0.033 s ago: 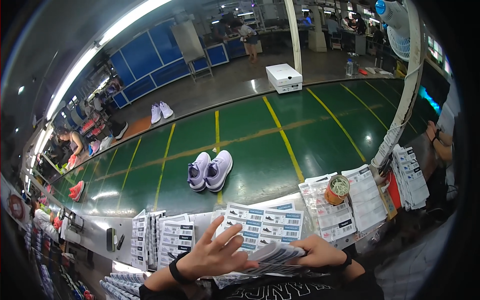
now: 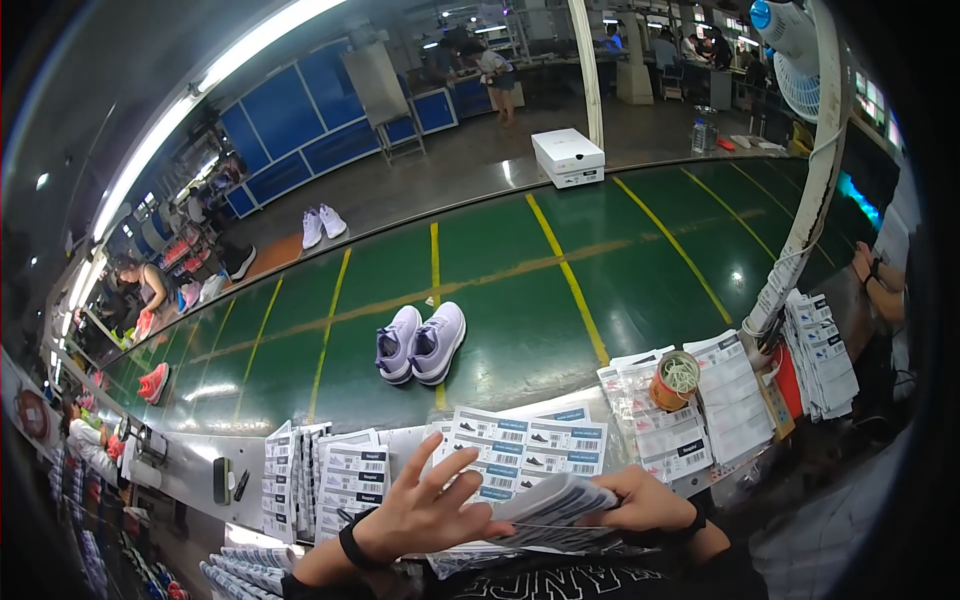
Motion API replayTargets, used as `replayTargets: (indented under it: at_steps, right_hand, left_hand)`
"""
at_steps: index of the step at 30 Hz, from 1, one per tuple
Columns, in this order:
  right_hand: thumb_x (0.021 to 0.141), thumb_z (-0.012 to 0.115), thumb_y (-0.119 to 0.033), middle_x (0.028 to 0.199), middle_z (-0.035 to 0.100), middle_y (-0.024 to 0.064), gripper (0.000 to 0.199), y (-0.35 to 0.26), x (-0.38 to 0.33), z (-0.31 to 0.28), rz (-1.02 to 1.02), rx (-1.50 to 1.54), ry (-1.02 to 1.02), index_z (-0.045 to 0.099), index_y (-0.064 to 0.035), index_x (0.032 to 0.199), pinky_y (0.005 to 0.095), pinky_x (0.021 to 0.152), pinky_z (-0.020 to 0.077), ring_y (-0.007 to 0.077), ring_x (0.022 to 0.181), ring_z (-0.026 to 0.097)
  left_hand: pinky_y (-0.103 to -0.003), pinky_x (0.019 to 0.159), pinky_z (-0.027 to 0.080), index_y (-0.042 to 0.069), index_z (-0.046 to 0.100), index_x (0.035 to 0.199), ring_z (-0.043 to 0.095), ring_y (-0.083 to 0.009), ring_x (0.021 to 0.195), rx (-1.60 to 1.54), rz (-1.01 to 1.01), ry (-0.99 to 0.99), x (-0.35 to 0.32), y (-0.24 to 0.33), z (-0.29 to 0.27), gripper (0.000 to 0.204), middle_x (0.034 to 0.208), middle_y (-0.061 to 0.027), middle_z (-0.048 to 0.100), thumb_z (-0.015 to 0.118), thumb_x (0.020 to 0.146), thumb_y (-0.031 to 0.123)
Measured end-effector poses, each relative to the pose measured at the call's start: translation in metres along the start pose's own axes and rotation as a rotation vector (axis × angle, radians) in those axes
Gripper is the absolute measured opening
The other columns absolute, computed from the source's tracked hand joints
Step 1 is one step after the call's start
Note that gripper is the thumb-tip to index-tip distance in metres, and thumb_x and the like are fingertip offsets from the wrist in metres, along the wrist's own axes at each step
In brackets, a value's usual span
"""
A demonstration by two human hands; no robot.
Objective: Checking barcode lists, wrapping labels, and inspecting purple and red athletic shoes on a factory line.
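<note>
In my right hand [image 2: 645,500] is a folded bundle of printed label sheets [image 2: 560,497], gripped at its right end. A thin pale band, which looks like a rubber band [image 2: 560,526], stretches across the bundle's near side to my left hand [image 2: 425,505]. That hand holds the band near the thumb, while its index and middle fingers stick up apart. Flat label sheets [image 2: 530,440] with small shoe pictures lie just beyond both hands. An orange-red tin [image 2: 672,383] of pale rubber bands stands on bagged label sheets to the right.
Beyond the bench runs a green conveyor [image 2: 500,260] with yellow lines, carrying lilac sneakers [image 2: 420,343]. A white shoebox [image 2: 569,157] sits at its far edge. Label stacks [image 2: 350,480] lie left. A white post [image 2: 800,230] rises at right, near another person's hands [image 2: 875,275].
The bundle in my right hand has tilted slightly, its upper edge higher. My left hand has shifted only a little, with the band still stretched.
</note>
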State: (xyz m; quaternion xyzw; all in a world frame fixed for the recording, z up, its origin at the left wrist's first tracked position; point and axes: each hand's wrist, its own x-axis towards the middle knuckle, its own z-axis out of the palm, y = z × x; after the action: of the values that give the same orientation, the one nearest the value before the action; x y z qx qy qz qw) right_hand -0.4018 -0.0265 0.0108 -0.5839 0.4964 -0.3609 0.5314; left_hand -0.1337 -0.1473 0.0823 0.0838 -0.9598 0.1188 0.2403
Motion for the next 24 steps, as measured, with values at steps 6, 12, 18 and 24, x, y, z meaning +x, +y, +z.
replayTargets:
  at_steps: [6,12,18,24]
  right_hand:
    - [0.077,0.077,-0.007,0.092,0.072,0.0040,0.035,0.004,0.000,0.000,-0.060,0.201,0.209,0.066,0.0003,0.110,0.0211,0.075,0.0478,0.0048,0.083,0.060]
    - [0.076,0.076,-0.002,0.096,0.071,0.0069,0.031,0.010,-0.004,-0.003,-0.007,0.332,0.305,0.066,0.0021,0.106,0.0252,0.079,0.0504,0.0107,0.086,0.064]
    - [0.079,0.068,0.003,0.107,0.067,0.0109,0.034,0.002,0.028,0.001,-0.158,0.809,0.617,0.058,0.0026,0.112,0.0315,0.088,0.0496,0.0173,0.095,0.064]
    - [0.081,0.069,-0.002,0.110,0.066,0.0103,0.036,-0.005,0.047,0.018,-0.156,0.670,0.436,0.057,0.0010,0.114,0.0311,0.091,0.0469,0.0173,0.100,0.062]
  left_hand:
    - [-0.054,0.099,0.039,0.015,0.053,0.061,0.051,-0.0302,0.108,-0.070,-0.138,0.058,-0.007,-0.001,0.017,0.042,0.083,-0.0037,0.051,0.073,0.074,0.050]
    - [-0.054,0.096,0.041,0.016,0.055,0.061,0.052,-0.0307,0.109,-0.122,-0.204,0.056,-0.016,0.000,0.025,0.038,0.084,-0.0029,0.051,0.074,0.075,0.044]
    - [-0.041,0.096,0.044,0.006,0.044,0.136,0.054,-0.0314,0.113,-1.179,-0.688,-0.002,-0.023,0.015,0.059,0.070,0.114,-0.0152,0.056,0.076,0.077,0.027]
    - [-0.029,0.090,0.046,-0.003,0.045,0.125,0.056,-0.0128,0.104,-1.642,-1.071,0.012,-0.026,0.040,0.084,0.043,0.114,-0.0091,0.060,0.064,0.091,0.015]
